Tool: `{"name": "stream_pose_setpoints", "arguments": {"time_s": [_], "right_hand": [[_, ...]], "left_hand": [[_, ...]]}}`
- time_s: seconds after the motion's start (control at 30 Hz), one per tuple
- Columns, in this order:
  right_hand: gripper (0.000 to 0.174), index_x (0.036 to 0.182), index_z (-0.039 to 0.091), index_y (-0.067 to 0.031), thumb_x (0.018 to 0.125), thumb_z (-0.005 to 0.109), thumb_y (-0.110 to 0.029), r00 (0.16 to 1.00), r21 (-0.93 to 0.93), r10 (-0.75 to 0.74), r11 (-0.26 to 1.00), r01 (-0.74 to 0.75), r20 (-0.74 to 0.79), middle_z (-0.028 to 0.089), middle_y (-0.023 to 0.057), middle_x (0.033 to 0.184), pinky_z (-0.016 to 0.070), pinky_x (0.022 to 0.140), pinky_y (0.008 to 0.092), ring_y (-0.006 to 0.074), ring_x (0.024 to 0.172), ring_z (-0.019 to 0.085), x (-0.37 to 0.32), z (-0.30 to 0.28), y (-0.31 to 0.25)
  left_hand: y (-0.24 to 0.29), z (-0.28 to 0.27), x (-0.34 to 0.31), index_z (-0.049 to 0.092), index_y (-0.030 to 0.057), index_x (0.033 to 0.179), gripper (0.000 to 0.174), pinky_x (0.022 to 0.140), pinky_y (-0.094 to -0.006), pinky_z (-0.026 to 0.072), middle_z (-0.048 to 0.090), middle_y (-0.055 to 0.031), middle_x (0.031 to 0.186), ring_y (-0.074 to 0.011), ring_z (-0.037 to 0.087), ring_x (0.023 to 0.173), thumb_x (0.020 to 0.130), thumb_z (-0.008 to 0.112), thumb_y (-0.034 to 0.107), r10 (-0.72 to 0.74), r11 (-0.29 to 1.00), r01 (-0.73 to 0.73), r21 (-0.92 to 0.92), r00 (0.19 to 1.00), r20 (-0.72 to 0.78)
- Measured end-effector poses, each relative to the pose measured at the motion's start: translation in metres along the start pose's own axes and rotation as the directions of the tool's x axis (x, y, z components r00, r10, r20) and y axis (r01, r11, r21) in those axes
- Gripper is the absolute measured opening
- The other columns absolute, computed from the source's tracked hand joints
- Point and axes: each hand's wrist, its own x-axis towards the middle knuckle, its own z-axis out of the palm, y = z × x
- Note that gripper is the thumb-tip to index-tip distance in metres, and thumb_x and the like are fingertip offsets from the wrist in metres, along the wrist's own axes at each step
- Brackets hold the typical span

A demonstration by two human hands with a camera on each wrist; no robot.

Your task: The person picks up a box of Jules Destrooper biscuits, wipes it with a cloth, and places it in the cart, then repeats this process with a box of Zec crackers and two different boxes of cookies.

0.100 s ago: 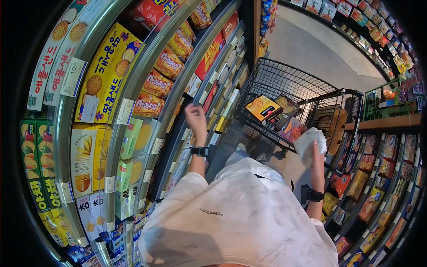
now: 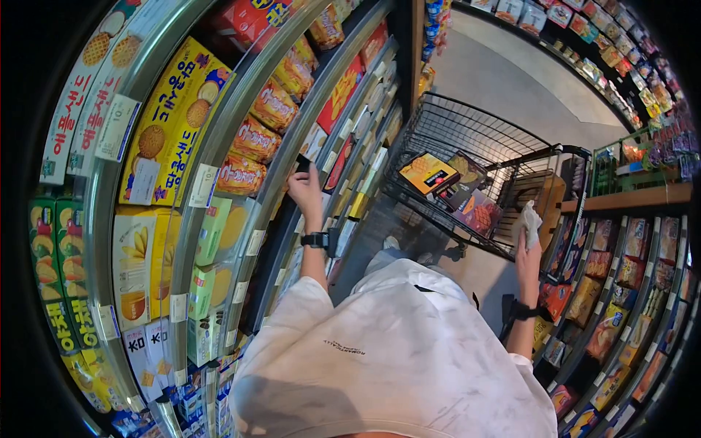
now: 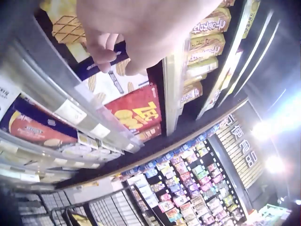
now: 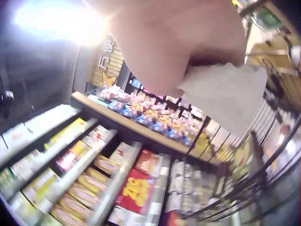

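Note:
My left hand point(image 2: 305, 196) reaches to the shelf on the left, fingers bent. In the left wrist view its fingertips are at the dark blue edge of a biscuit box point(image 3: 97, 67); I cannot tell whether they grip it. Beside that box lie a white box with wafer pictures point(image 3: 123, 87) and a red ZEC box point(image 3: 136, 113). My right hand point(image 2: 529, 259) holds a crumpled white sheet point(image 4: 225, 94) by its edge, close to the cart's handle side. The thumb-side grip on the sheet is partly hidden in the right wrist view.
A black wire cart point(image 2: 482, 120) stands ahead, holding a yellow-and-black waffle box point(image 2: 429, 175) and other boxes. Snack shelves run along the left, with orange packets point(image 2: 255, 139) and a yellow cracker box point(image 2: 171, 124). Lower shelves point(image 2: 621, 299) line the right.
My left hand has moved left and slightly up, closer to the shelf. My right hand has moved a little right, and the white sheet has turned so that less of it shows.

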Motion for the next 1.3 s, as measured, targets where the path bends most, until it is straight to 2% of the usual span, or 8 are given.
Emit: {"name": "stream_pose_setpoints", "arguments": {"time_s": [0.07,0.17,0.43,0.5,0.53,0.73,0.8,1.3], "right_hand": [[0.034,0.129,0.057,-0.0044,0.103,0.049,-0.026,0.984,-0.156,-0.177,0.972,0.177,0.009,0.065,0.0214,0.117,0.036,0.109,0.0396,0.0373,0.112,0.06,0.0,-0.012,0.021],[0.038,0.125,0.059,-0.0056,0.103,0.044,-0.032,0.989,-0.693,0.116,0.72,-0.017,0.096,0.065,0.0227,0.117,0.0346,0.108,0.0548,0.0413,0.113,0.057,0.006,-0.029,0.085],[0.04,0.121,0.062,-0.003,0.102,0.042,-0.032,0.971,-0.596,0.227,0.771,-0.226,-0.074,0.064,0.0222,0.115,0.034,0.11,0.0468,0.0403,0.112,0.057,-0.004,-0.036,0.116],[0.041,0.12,0.063,-0.0019,0.102,0.043,-0.032,0.986,-0.626,0.145,0.763,-0.164,-0.082,0.064,0.0215,0.115,0.0347,0.11,0.0456,0.0398,0.112,0.057,-0.004,-0.033,0.116],[0.04,0.119,0.063,-0.0015,0.102,0.043,-0.032,0.984,-0.639,0.151,0.75,-0.173,-0.089,0.064,0.0204,0.116,0.0344,0.11,0.0448,0.0384,0.113,0.057,-0.002,-0.033,0.117],[0.041,0.116,0.066,-0.0024,0.101,0.044,-0.034,0.987,-0.686,0.125,0.709,-0.16,-0.101,0.066,0.0175,0.113,0.0343,0.11,0.0417,0.0342,0.111,0.059,0.003,-0.037,0.117],[0.041,0.115,0.066,-0.0027,0.101,0.044,-0.035,0.987,-0.698,0.137,0.699,-0.159,-0.087,0.066,0.0167,0.112,0.0347,0.11,0.0414,0.0333,0.11,0.059,0.002,-0.038,0.122],[0.038,0.11,0.068,-0.0046,0.1,0.048,-0.035,0.993,-0.706,-0.006,0.704,-0.082,-0.121,0.069,0.0139,0.107,0.0376,0.106,0.0416,0.0312,0.107,0.062,-0.008,-0.03,0.116]], "left_hand": [[-0.024,-0.003,0.018,0.057,-0.0002,0.077,0.045,0.051,-0.0309,0.0438,0.058,-0.0055,0.065,-0.0138,0.055,0.051,0.088,0.077,0.038,-0.089,0.993,0.097,-0.061,0.989,0.116],[-0.009,0.01,0.028,0.066,-0.0027,0.092,0.042,0.05,-0.033,0.0454,0.066,-0.008,0.072,-0.0151,0.055,0.049,0.089,0.075,0.039,0.011,0.997,-0.011,-0.078,1.0,-0.003],[-0.044,0.008,0.047,0.067,-0.0017,0.116,0.044,0.086,-0.0471,0.0489,0.067,-0.0215,0.121,-0.039,0.063,0.108,0.095,0.065,0.037,-0.056,0.988,0.042,0.15,0.995,0.084],[-0.051,0.013,0.049,0.074,0.0034,0.103,0.034,0.056,-0.0382,0.0474,0.072,-0.0124,0.084,-0.0235,0.061,0.057,0.093,0.069,0.036,0.458,0.865,-0.395,0.311,0.874,-0.164],[-0.044,0.013,0.05,0.074,0.0034,0.103,0.034,0.056,-0.0382,0.0474,0.072,-0.0124,0.084,-0.0235,0.061,0.057,0.093,0.069,0.036,0.464,0.863,-0.401,0.308,0.87,-0.166],[-0.008,0.01,0.036,0.07,-0.0004,0.083,0.038,0.06,-0.0406,0.0487,0.069,-0.0131,0.072,-0.0264,0.063,0.06,0.092,0.071,0.037,0.268,0.946,-0.241,0.218,0.957,-0.106],[-0.006,0.014,0.03,0.065,-0.0027,0.073,0.045,0.06,-0.0415,0.048,0.064,-0.0128,0.064,-0.0259,0.062,0.06,0.091,0.072,0.038,0.004,0.996,-0.001,0.089,1.0,-0.025],[0.014,0.025,0.023,0.056,-0.0031,0.068,0.042,0.048,-0.0306,0.0381,0.055,-0.0047,0.06,-0.0116,0.049,0.05,0.09,0.076,0.027,0.029,0.985,-0.04,-0.167,0.997,-0.069]]}}
